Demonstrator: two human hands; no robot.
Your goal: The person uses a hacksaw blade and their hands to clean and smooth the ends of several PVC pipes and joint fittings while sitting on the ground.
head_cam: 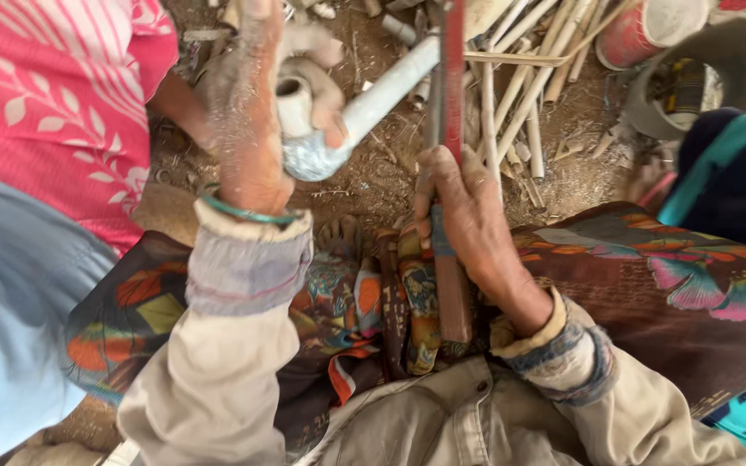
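White plastic pipe point(382, 95) with an elbow joint sits gripped in the left hand point(248, 112). Right hand point(464, 211) fingers close around a red-handled tool point(452, 78) standing upright beside the pipe.

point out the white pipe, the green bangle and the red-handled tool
white pipe point(386, 91), head view, on its bare shaft
green bangle point(248, 213), head view, on its front edge
red-handled tool point(453, 78), head view, on the red upper part

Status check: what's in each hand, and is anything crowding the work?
Left hand grips white pipe elbow. Right hand clamps red-and-blue tool. Another person's hand also on elbow; cut sticks close behind.
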